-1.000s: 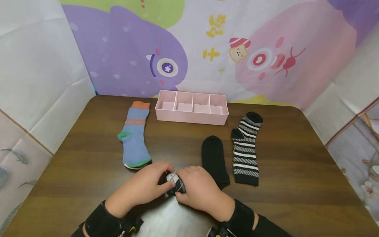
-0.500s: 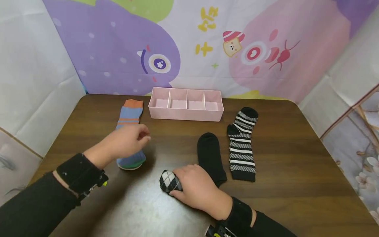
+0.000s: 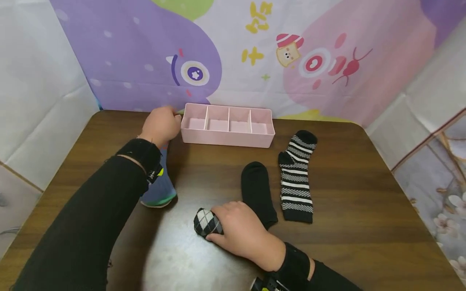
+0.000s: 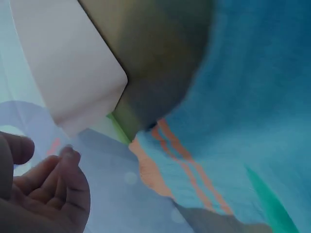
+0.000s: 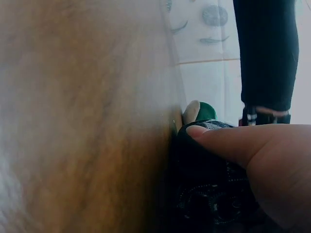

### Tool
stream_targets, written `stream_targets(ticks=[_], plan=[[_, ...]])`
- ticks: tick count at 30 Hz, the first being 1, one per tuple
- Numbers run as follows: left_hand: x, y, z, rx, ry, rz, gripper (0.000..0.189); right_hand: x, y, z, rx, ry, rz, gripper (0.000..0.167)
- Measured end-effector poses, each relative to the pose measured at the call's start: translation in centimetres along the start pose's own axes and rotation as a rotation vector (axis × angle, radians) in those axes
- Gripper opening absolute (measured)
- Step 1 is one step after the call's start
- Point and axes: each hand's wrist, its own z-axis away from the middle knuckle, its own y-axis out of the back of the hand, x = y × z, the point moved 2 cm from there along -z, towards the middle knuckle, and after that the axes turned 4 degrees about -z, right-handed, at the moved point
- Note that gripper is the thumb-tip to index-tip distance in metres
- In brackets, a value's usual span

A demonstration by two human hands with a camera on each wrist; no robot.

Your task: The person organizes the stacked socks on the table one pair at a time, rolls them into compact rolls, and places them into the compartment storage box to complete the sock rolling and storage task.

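My right hand (image 3: 240, 230) grips a rolled-up argyle sock (image 3: 205, 222) in black, grey and white near the front middle of the table. In the right wrist view, the thumb (image 5: 218, 143) lies along this dark bundle. My left hand (image 3: 161, 126) is at the left end of a pink divided box (image 3: 227, 138), over the far part of a blue sock (image 3: 159, 188) with orange stripes and green trim. The left wrist view shows its fingers (image 4: 73, 177) loosely bent and holding nothing, close to a corner of the box (image 4: 73, 63).
A plain black sock (image 3: 257, 188) lies flat just beyond my right hand. To its right is a black-and-white striped sock (image 3: 296, 184). Behind the brown table (image 3: 349, 194) hangs a cartoon-print cloth (image 3: 251, 87), close to the back of the box.
My left hand has let go of the rolled argyle sock and moved up and left, past the blue sock, to the box's left end. The right hand keeps holding the rolled sock in place.
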Motion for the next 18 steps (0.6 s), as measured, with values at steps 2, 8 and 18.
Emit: stream_targets(ticks=[2, 8, 18], plan=[[0.3, -0.3, -1.0, -0.027, 0.025, -0.004, 0.040, 0.0, -0.1, -0.1, 0.005, 0.001, -0.008, 0.054], [1.2, -1.4, -2.5, -0.142, 0.015, -0.055, 0.041, 0.3, -0.1, 0.1, 0.002, 0.003, -0.020, 0.054], [0.8, -1.5, -2.5, -0.167, -0.002, -0.032, 0.041, -0.3, 0.3, -0.3, -0.037, -0.040, -0.037, 0.048]])
